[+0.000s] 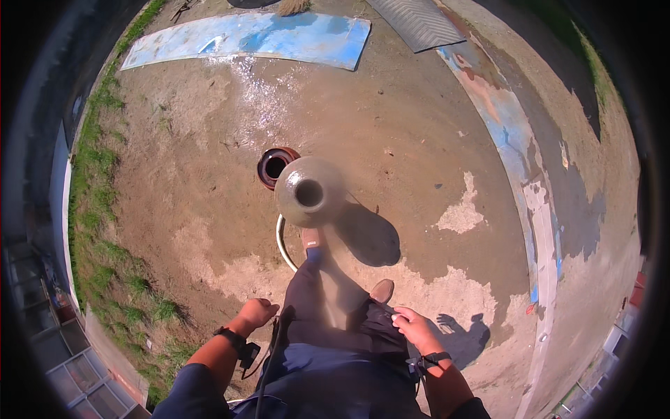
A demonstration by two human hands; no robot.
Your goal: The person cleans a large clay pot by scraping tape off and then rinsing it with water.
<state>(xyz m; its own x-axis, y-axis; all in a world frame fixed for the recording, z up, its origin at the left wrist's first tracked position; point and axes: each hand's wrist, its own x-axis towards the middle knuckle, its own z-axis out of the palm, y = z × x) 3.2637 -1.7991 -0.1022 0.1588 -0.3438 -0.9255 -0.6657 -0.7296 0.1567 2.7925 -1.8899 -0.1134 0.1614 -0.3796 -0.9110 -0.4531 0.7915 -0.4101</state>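
Note:
My left hand [258, 312] hangs beside my left thigh with its fingers curled in; nothing shows in it. At my right thigh, my right hand [412, 325] has its thumb and fingers drawn together against the dark trousers [370, 325]. Whether it pinches the cloth or some small thing, I cannot make out. Ahead of my feet stands a large grey-brown, round-bellied jar [329, 178] with a dark open mouth, apart from both hands. Just behind its left side is a reddish-brown glazed jar [267, 155], also open at the top and partly hidden.
A pale hose [281, 241] curves beside my left shoe [310, 237]; my right shoe [382, 290] is farther back. Worn blue sheets [307, 42] lie ahead, with a ridged grey mat [419, 24] and a long blue strip [509, 133] to the right. Grass [98, 209] edges the damp ground.

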